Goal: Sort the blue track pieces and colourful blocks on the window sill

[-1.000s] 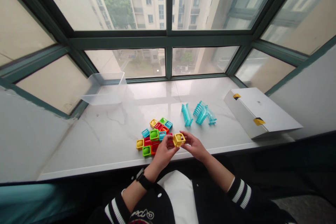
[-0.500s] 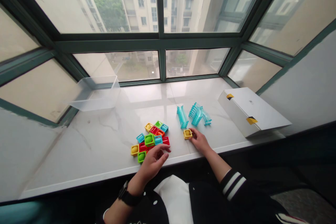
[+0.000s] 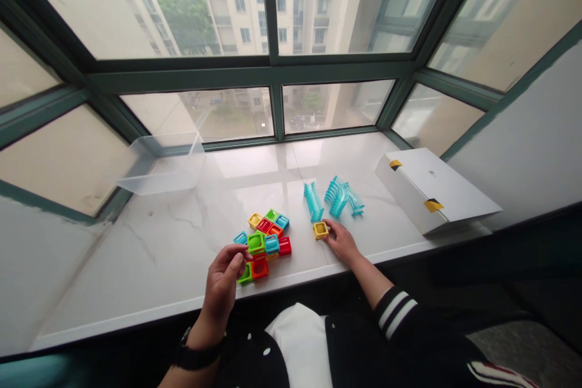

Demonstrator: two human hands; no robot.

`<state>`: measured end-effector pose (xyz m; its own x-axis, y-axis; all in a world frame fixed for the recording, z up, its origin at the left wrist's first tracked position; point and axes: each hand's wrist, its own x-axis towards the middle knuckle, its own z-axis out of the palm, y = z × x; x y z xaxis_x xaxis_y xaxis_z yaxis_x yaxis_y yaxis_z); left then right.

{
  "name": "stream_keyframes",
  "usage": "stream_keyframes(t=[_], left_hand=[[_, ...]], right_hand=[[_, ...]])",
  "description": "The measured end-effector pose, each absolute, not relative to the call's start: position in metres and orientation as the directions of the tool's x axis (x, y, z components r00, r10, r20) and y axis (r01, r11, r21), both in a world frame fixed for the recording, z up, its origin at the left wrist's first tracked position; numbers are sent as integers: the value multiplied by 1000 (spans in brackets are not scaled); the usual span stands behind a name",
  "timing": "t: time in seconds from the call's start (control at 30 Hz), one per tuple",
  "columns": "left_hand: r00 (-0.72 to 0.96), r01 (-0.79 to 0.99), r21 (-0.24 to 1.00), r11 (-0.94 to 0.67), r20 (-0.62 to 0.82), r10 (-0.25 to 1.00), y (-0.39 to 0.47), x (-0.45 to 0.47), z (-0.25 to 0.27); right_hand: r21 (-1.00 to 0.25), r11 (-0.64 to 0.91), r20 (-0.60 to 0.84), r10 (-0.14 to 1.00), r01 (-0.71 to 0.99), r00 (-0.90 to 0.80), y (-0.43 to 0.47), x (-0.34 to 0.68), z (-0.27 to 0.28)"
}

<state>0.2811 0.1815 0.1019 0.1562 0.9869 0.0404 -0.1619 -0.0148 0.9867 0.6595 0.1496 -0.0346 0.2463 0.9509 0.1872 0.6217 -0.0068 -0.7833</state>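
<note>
My left hand (image 3: 224, 279) hovers at the left side of a pile of colourful plastic blocks (image 3: 256, 243), its fingers bent and the thumb apart from them. Nothing shows in its grasp, and it hides part of the pile. Green, red, blue, yellow and orange square blocks make up the pile, some stacked. My right hand (image 3: 342, 242) grips the right side of a yellow square block (image 3: 321, 230) resting on the marble surface. Just behind that block lies a straight translucent blue track piece (image 3: 313, 201), with curved blue track pieces (image 3: 337, 196) to its right.
A clear plastic bin (image 3: 166, 163) stands at the back left of the marble sill (image 3: 182, 254). At the right sits a white box (image 3: 441, 188) with yellow-and-black tape. Green-framed windows (image 3: 254, 82) close off the back. The sill's front edge runs close to my body.
My left hand has moved left, from the front right of the pile to its left side, uncovering an orange-red block. My right hand and the yellow block have barely shifted.
</note>
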Motion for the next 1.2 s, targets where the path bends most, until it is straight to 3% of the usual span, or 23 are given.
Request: stream_keyframes(t=[0.53,0.83,1.03,1.2], left_hand=[[83,-97,988,-119,127,988,181,282,95],[10,164,946,-279,281,960,186,282,95],[174,303,886,-352,312,934,190,283,87],[316,461,798,-388,261,912,196,286,82]], right_hand=[[-784,-8,175,956,621,234,149,662,-39],[-798,10,191,952,602,239,143,664,-34],[-842,61,241,931,536,273,131,669,-39],[-877,48,292,843,478,452,121,663,-25]])
